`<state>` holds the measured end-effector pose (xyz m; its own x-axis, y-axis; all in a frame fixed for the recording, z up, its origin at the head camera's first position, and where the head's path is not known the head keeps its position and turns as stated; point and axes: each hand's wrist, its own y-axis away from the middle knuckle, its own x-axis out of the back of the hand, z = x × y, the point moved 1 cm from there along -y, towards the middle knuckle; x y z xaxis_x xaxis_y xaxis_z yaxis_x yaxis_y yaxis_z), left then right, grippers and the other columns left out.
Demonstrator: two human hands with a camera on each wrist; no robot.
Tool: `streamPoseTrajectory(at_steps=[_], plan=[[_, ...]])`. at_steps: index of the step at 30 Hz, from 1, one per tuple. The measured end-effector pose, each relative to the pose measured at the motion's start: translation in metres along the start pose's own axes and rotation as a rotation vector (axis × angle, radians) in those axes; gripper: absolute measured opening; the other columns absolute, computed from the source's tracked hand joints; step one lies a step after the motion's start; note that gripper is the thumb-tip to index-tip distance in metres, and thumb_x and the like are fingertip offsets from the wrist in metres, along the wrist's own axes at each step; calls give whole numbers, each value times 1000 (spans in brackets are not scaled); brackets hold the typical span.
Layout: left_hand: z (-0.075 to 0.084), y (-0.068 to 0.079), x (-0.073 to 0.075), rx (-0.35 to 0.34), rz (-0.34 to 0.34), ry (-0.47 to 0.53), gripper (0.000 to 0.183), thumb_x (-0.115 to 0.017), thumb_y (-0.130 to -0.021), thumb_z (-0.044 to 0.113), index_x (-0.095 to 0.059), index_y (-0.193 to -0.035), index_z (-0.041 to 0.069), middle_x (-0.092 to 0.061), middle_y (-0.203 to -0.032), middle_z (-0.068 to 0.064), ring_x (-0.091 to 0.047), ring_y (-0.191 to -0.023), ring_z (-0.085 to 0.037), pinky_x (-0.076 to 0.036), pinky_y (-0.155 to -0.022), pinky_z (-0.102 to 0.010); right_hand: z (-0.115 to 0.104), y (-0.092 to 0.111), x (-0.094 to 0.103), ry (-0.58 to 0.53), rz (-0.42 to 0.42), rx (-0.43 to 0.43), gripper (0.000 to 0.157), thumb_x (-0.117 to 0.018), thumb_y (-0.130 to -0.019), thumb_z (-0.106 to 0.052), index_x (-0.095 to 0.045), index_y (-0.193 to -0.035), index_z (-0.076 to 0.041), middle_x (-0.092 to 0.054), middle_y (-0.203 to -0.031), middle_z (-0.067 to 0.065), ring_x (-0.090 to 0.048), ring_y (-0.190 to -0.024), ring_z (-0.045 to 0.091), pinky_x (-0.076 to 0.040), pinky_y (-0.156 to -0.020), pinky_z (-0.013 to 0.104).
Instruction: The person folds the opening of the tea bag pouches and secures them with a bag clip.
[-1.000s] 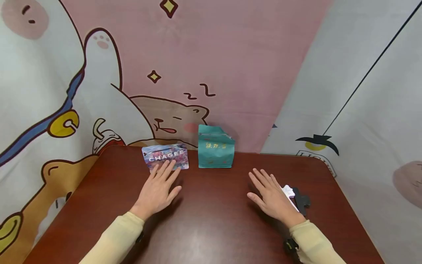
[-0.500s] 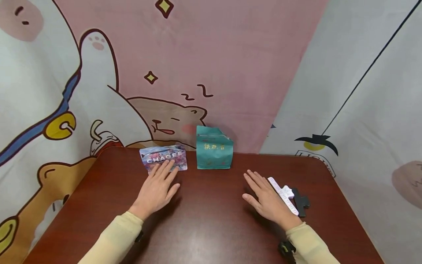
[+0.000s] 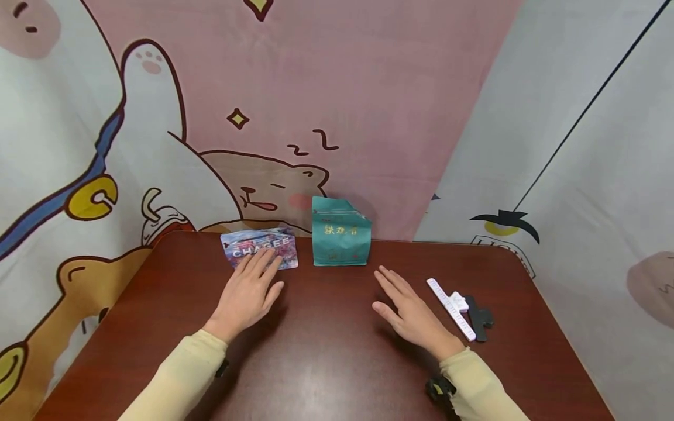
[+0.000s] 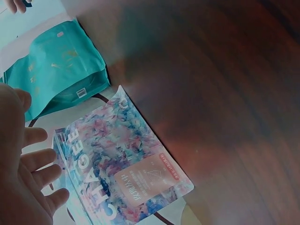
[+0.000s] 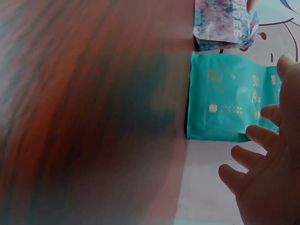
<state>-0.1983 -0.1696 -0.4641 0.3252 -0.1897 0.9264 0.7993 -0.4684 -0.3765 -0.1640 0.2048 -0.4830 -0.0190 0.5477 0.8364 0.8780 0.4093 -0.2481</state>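
- We see the pouch just left of the green bag, near the far edge of the table, its long axis running sideways and tipped slightly up towards the bag.
- Its front faces us, the white CHAGEE lettering reading left to right, over a mottled pattern of blue, pink and purple; the left wrist view shows us a pale pink panel below the letters.
- The green bag stands upright, its longer axis vertical and its front towards us; it is teal, with gold characters and a slanting upper right corner.
- Our left hand lies nearer us and left of the bag, fingers spread and thumb held away, fingertips over the pouch's lower part; we cannot quite tell whether they touch it.
- Our right hand is nearer us and right of the bag, fingers extended close together, thumb apart, pointing towards the bag.
- Farther right of the bag we find a white clip with a long, slanting bar, and a dark clip just beside it.
- Behind the bag hangs a cartoon backdrop.
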Motion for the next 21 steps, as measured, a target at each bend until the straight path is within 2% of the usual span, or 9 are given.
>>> streamPoseTrajectory(at_steps=[21], plan=[[-6, -11, 10, 3, 28, 2, 57, -58, -103, 36, -53, -148, 1, -45, -157, -21, -40, -147, -39, -30, -119, -55, -23, -21, -11, -134, 36, 54, 62, -61, -105, -32, -41, -158, -7, -39, -163, 12, -39, -149, 33, -36, -114, 56]])
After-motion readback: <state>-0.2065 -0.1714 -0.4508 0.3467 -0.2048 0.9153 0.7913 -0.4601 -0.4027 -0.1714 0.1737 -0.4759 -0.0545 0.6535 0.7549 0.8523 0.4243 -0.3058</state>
